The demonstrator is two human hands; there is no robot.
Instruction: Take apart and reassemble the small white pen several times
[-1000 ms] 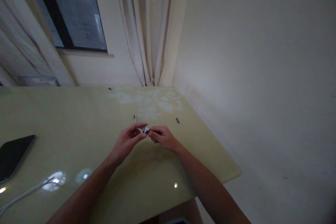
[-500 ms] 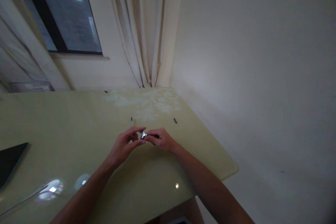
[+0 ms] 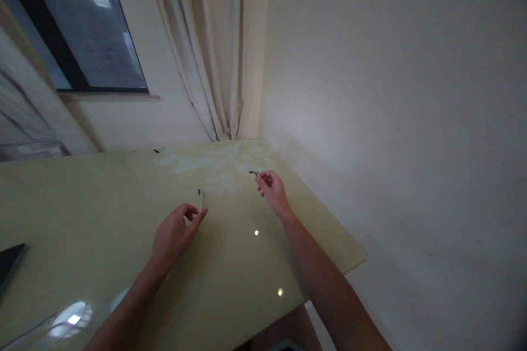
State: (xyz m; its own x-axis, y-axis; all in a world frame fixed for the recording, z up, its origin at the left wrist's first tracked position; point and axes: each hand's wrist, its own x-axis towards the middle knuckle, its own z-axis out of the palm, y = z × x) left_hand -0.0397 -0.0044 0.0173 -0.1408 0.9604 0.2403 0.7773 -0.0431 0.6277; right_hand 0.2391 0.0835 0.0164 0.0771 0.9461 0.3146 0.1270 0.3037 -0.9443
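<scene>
Dark piece [image 3: 252, 172] in right hand [image 3: 272, 188]

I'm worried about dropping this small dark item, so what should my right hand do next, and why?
I'd probably set the small dark item down on the table: the right hand appears to hold it by the fingertips, and the left hand is apart from it, by the thin white stick.

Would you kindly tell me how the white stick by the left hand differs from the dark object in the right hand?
The white stick is pale with a dark tip; the dark object looks mostly dark. The stick runs front to back, while the object juts leftward from the right hand. Both look slim.
</scene>
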